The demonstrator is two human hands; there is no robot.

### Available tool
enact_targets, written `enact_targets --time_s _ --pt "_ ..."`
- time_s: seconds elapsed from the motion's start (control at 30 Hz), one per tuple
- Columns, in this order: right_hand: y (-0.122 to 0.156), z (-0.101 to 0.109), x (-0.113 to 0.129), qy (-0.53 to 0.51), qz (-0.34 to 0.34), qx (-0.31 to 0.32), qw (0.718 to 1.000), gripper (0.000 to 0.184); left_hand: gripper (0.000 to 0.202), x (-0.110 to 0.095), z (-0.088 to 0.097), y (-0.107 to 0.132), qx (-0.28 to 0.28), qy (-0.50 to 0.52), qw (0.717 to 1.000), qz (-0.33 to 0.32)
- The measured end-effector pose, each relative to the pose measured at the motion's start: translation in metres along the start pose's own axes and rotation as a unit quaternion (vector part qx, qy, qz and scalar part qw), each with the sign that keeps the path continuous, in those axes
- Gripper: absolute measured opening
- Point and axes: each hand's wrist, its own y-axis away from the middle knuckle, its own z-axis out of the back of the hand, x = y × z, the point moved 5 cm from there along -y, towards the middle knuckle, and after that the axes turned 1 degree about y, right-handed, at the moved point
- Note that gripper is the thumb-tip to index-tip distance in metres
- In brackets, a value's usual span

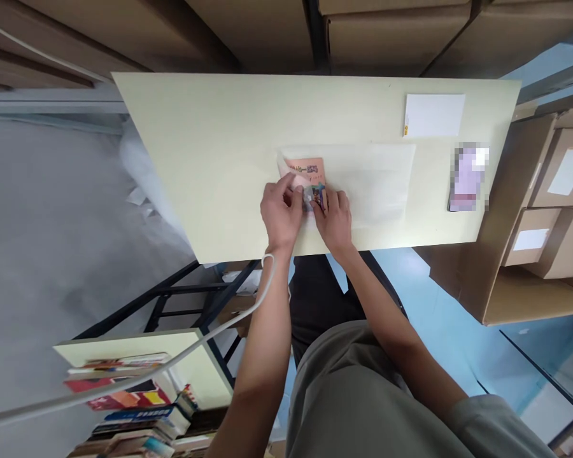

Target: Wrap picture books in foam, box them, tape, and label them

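A pale yellow table (210, 146) stands in front of me. On it lies a translucent white wrapping sheet or bag (372, 178), and an orange-pink book (310, 169) sits partly inside its left end. My left hand (281, 213) has its fingers curled and pinches the book's near left corner and the wrapping. My right hand (335, 216) is closed on the book's near edge, where a colourful patch shows. The two hands almost touch each other.
A white card (433, 114) lies at the table's far right, a phone (466, 179) near the right edge. Cardboard boxes (549, 210) stand to the right and behind. A lower shelf with stacked books (124, 401) is at lower left. A white cable (210, 337) hangs from my left wrist.
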Motion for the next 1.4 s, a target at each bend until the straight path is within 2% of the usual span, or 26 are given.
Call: enact_targets --time_s 0.07,0.17,0.23,0.3,0.4,0.53,0.6,0.73,0.87,1.07,1.27,1.4 --pt "0.001 -0.001 -0.001 -0.003 0.003 0.003 1.0 0.037 0.04 -0.002 0.001 -0.01 -0.028 -0.013 0.999 -0.028" --pt "0.001 -0.002 -0.001 0.007 0.002 0.009 1.0 0.037 0.037 -0.005 -0.004 -0.032 -0.033 -0.014 0.997 -0.065" --pt "0.0 -0.002 0.0 0.022 -0.003 0.018 1.0 0.039 0.036 -0.005 -0.006 -0.045 -0.024 -0.018 0.997 -0.073" --pt "-0.001 -0.002 0.002 0.034 -0.005 0.027 0.999 0.043 0.041 -0.004 -0.003 -0.048 -0.028 -0.021 0.998 -0.061" --pt "0.0 0.001 0.007 0.034 0.004 0.03 0.999 0.051 0.046 0.002 0.008 -0.029 -0.061 -0.038 0.997 -0.01" --pt "0.002 0.005 0.01 0.024 0.012 0.027 0.999 0.054 0.029 0.016 0.013 0.007 -0.059 -0.073 0.993 0.074" --pt "0.003 0.004 0.01 0.02 0.012 0.029 0.999 0.053 0.027 0.022 0.01 0.012 -0.044 -0.047 0.993 0.104" --pt "0.007 0.003 0.01 0.017 0.006 0.031 0.999 0.055 0.028 0.024 0.009 0.008 -0.023 0.031 0.99 0.132" --pt "0.008 0.002 0.012 0.013 -0.001 0.03 0.999 0.051 0.031 0.011 0.012 0.016 -0.039 0.043 0.992 0.114" --pt "0.003 0.01 0.01 -0.024 -0.012 0.025 0.999 0.048 0.034 -0.018 0.006 0.03 -0.093 -0.023 0.992 0.078" --pt "0.006 0.048 0.02 -0.123 0.018 0.014 0.992 0.042 0.031 -0.055 -0.003 0.035 -0.087 -0.046 0.995 0.016" --pt "-0.003 0.067 0.019 -0.239 0.004 0.044 0.97 0.042 0.02 -0.08 -0.023 0.047 -0.064 -0.001 0.998 -0.01"
